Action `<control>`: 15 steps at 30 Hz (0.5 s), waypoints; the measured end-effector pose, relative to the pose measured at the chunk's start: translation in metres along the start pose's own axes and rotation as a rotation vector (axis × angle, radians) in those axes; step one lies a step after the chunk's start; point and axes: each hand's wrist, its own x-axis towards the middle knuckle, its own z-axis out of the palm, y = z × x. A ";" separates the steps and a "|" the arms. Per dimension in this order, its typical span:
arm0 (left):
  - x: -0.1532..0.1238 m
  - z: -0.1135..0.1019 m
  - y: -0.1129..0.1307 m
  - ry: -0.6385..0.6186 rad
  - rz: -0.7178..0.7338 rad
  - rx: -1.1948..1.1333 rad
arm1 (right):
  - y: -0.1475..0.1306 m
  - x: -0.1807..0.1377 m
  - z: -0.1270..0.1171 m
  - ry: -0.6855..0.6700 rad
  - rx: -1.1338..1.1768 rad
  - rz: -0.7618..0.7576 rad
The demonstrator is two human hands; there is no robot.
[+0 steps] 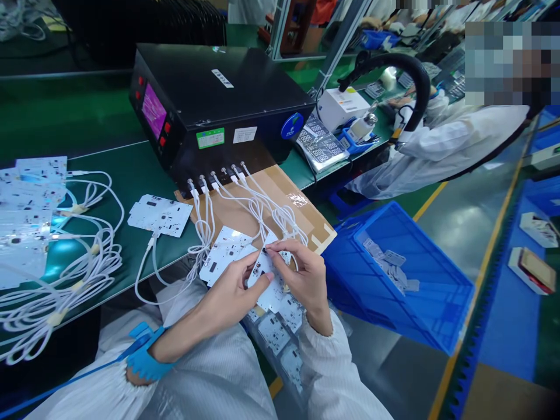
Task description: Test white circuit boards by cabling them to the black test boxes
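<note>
A white circuit board point(269, 294) is held up between my hands. My left hand point(234, 289) grips its left side, thumb lying on the face. With thumb and index finger, my right hand point(301, 271) pinches at the board's top edge; what lies inside that pinch is too small to make out. Behind the left fingers, another white board point(227, 248) rests on the cardboard sheet point(271, 186). Below the held board, several more boards point(275, 332) lie in a grey tray. White cables point(262, 213) run from the black box's front toward my hands.
The black box point(227, 87) with a pink screen stands ahead. A cabled white board point(161, 216) lies left of the cardboard, near more boards point(26, 216) and bundled cables point(83, 280). At right, a blue bin point(420, 291) holds small white pieces. A co-worker in white point(459, 146) sits beyond.
</note>
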 end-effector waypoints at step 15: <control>0.006 0.000 -0.001 0.042 -0.021 0.022 | -0.007 -0.012 -0.011 -0.011 -0.155 -0.063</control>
